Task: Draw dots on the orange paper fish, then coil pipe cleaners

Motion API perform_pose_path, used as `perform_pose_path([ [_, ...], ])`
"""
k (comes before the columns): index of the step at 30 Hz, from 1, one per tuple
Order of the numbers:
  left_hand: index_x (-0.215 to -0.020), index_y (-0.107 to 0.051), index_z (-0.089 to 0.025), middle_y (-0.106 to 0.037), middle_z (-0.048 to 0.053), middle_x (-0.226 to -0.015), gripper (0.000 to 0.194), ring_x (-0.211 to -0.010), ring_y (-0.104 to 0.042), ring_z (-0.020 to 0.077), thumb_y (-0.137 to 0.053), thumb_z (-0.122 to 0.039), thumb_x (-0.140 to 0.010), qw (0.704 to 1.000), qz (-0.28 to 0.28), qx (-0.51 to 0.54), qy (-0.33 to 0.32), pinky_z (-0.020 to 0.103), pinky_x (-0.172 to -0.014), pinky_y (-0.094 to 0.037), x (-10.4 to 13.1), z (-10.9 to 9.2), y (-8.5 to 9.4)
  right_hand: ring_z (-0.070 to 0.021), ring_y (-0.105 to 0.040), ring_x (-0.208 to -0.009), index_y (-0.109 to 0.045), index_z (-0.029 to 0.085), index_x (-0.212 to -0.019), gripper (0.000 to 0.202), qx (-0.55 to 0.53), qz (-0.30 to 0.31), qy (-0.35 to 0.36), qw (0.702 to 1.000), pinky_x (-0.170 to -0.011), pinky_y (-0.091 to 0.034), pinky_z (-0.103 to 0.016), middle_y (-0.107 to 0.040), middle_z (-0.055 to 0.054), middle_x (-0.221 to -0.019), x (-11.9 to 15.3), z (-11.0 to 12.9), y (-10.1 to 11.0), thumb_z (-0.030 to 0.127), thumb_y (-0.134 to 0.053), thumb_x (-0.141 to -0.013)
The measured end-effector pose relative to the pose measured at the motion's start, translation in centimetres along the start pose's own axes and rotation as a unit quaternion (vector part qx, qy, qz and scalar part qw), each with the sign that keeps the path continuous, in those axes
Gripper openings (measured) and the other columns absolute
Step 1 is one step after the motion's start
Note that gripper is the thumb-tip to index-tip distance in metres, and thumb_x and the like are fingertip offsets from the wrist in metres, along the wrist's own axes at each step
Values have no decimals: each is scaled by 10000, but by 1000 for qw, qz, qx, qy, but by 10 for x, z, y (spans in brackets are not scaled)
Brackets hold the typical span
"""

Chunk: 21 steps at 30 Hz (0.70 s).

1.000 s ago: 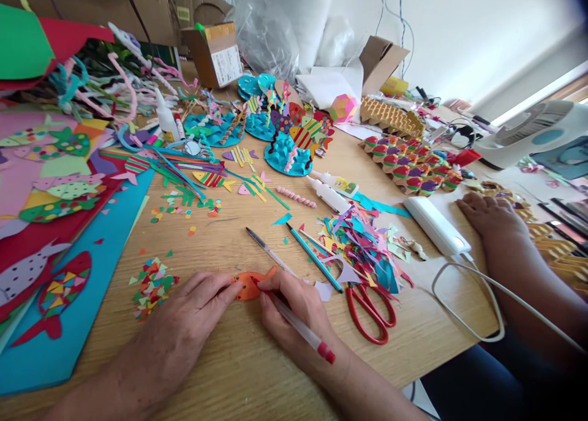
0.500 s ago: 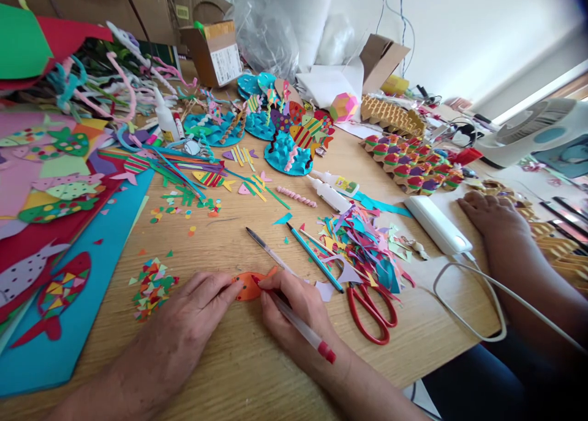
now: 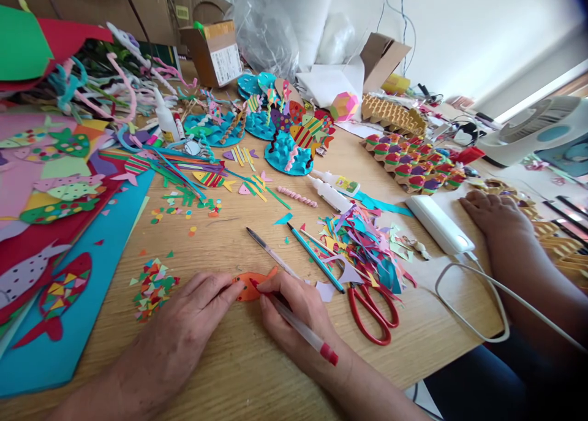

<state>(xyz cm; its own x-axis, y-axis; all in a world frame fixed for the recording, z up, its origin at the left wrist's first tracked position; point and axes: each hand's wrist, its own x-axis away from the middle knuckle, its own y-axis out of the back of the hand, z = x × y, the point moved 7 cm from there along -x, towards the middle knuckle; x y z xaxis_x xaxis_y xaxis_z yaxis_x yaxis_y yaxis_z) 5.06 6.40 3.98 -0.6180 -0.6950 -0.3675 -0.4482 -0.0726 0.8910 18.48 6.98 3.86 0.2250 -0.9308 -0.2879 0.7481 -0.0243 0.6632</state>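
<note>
1. Our right hand (image 3: 294,307) is closed around a red pen (image 3: 305,331), thumb and fingers pinching low near the tip, the barrel slanting back toward us and to the right.
2. The orange paper fish (image 3: 248,286) lies flat just left of that pinch, its long axis running roughly side to side between our hands. The pen's tip appears to meet its body, and our right fingers partly hide the tail end.
3. Our left hand (image 3: 195,311) has thumb and fingertips drawn together on the fish's left end; whether they pinch it or only press, we cannot tell. Both hands touch the fish, so neither is nearer.
4. The fish is thin and oval, with dark dots; the pen is straight, translucent plastic; the table (image 3: 229,372) beneath shows wood grain.
5. Left of our left hand sits a pile of small paper triangles (image 3: 154,286). Right of our right hand lie red-handled scissors (image 3: 374,314), with curling paper scraps (image 3: 367,243) beyond.
</note>
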Motion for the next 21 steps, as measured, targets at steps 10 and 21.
perform_pose_path([
  [10,-1169,-535,-210,-622,22,-1061,477,-974,-572,152,-275,4,-832,1000,0,-8,-6,271,-837,-504,0,0,-1,-102,-527,-513,-542,185,-776,90,1,1,5,1000,-515,-399,-196,-577,10,-602,-1,2,1,134,-469,-768],
  [21,-1170,-541,-169,-623,46,-1054,442,-974,-567,163,-266,-24,-855,1000,-4,-24,-18,283,-845,-502,2,-2,-2,-106,-522,-517,-543,182,-781,104,14,2,24,1000,-504,-392,-203,-588,0,-609,-1,7,0,123,-459,-764],
])
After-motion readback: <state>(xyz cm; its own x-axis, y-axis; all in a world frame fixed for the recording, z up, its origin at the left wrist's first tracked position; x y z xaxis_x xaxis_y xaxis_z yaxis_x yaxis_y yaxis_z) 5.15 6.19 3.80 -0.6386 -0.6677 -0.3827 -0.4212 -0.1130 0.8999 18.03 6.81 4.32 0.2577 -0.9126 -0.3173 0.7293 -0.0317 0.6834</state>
